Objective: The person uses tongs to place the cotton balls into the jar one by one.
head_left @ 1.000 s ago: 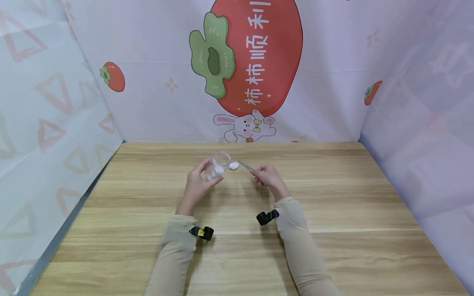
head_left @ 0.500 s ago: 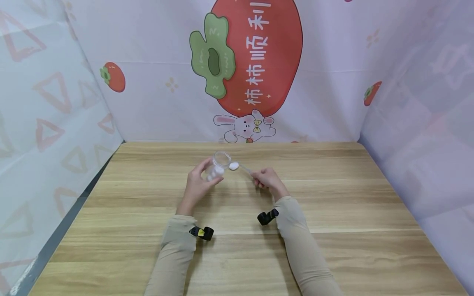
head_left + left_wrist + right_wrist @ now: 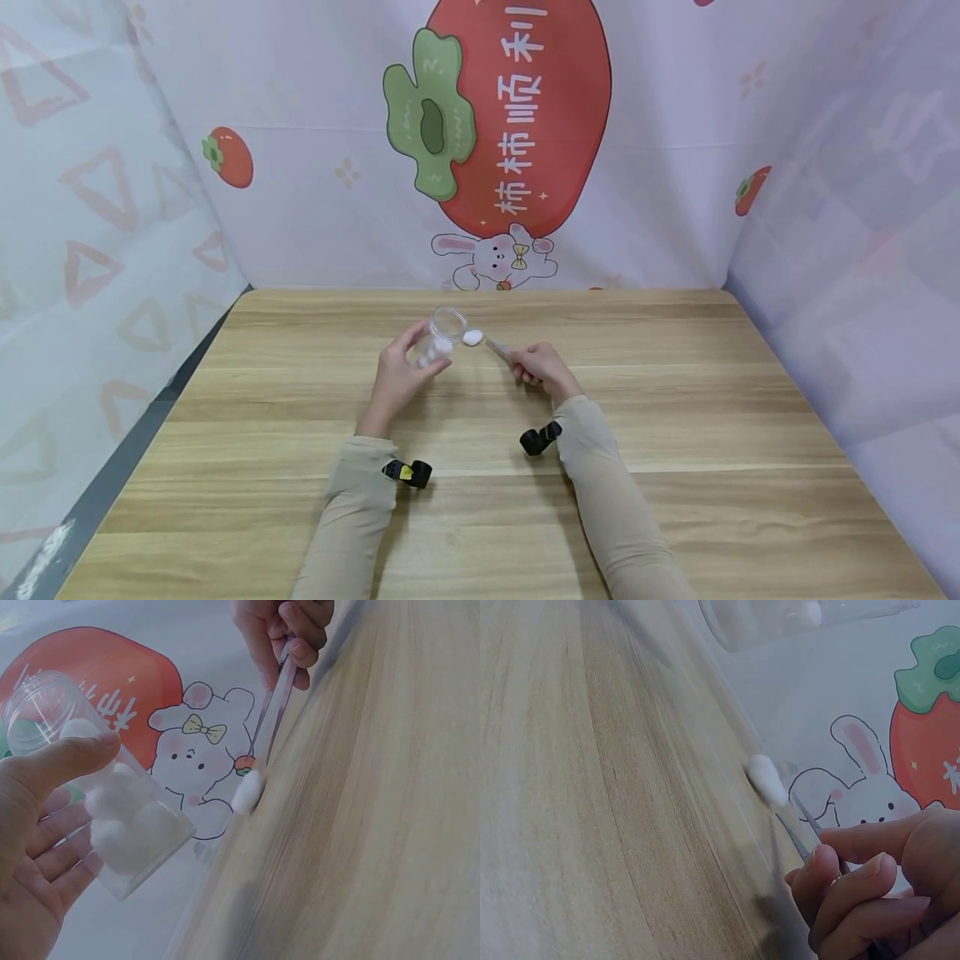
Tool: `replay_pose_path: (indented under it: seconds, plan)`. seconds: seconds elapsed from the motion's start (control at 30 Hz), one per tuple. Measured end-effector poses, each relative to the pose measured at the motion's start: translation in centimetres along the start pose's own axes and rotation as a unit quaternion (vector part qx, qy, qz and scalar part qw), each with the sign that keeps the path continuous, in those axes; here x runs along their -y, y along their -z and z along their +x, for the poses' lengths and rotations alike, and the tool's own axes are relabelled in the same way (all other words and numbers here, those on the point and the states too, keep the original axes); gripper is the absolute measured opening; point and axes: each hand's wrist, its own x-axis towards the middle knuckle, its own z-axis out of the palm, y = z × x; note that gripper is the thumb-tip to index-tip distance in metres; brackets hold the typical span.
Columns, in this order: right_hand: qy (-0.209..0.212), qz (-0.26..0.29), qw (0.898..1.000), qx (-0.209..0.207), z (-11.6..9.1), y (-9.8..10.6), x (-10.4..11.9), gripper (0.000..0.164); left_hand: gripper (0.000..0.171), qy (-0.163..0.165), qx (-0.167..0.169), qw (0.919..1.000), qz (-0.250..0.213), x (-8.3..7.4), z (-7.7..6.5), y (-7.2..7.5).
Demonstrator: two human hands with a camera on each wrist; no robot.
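My left hand (image 3: 397, 372) grips a clear open-mouthed jar (image 3: 37, 697), tilted, with several white cotton balls (image 3: 135, 832) inside. Thumb and fingers wrap opposite sides of it. On the wooden table just right of the jar lies a single cotton ball (image 3: 766, 780). My right hand (image 3: 542, 363) pinches metal tweezers (image 3: 279, 705) between thumb and fingers. In the right wrist view, the tweezers' tips stand apart at the near end of the loose cotton ball; whether they touch it I cannot tell.
The wooden table (image 3: 675, 500) reaches back to a printed cloth (image 3: 322, 225) with a rabbit and a red fruit. Cloth walls rise at both sides. A small black camera (image 3: 534, 442) sits on each sleeve.
The right hand and tweezers have shifted slightly toward me, the tips coming down beside the loose cotton ball. My left hand and the jar stay almost still.
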Motion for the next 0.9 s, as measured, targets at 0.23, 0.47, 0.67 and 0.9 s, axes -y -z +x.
replay_pose_path:
  seconds: [0.23, 0.47, 0.67, 0.9]
  plan:
    - [-0.008, -0.001, 1.000, 0.001, 0.05, -0.07, 0.22, 0.027, 0.067, -0.002, 0.000, 1.0000, 0.001, -0.01, -0.03, 0.07]
    - [-0.013, 0.009, 1.000, 0.008, 0.12, -0.11, 0.26, 0.025, 0.067, 0.000, 0.002, 1.0000, 0.006, -0.04, -0.02, 0.13]
    - [-0.017, 0.015, 1.000, 0.014, 0.38, -0.18, 0.27, 0.026, 0.067, -0.004, 0.003, 1.0000, 0.003, 0.09, 0.03, 0.06]
    - [-0.018, 0.021, 0.999, 0.017, 0.58, -0.37, 0.31, 0.025, 0.067, -0.001, 0.002, 1.0000, 0.004, 0.09, 0.00, 0.06]
